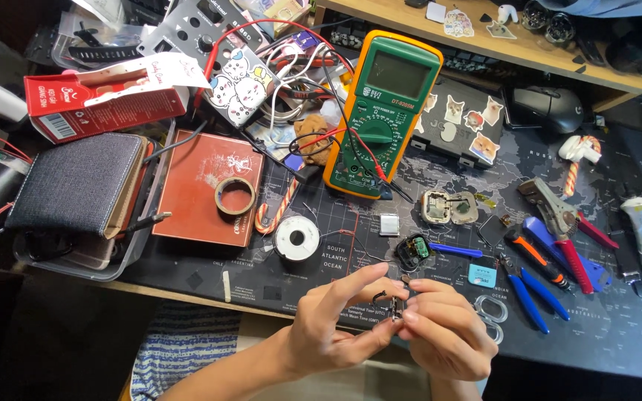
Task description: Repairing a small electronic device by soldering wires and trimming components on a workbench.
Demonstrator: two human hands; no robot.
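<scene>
Pinching a tiny dark component (394,304) between fingertips of left hand (336,330) and right hand (443,334) just above the desk mat's (596,327) near edge, apparently mid-inspection, needing a steady grip next.

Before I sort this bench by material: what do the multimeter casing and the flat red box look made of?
Multimeter: a green hard-plastic body in an orange, apparently rubbery sleeve with matte, rounded edges. Flat red box: probably coated card or tin; its smooth, faintly glossy lid leaves that open.
</scene>
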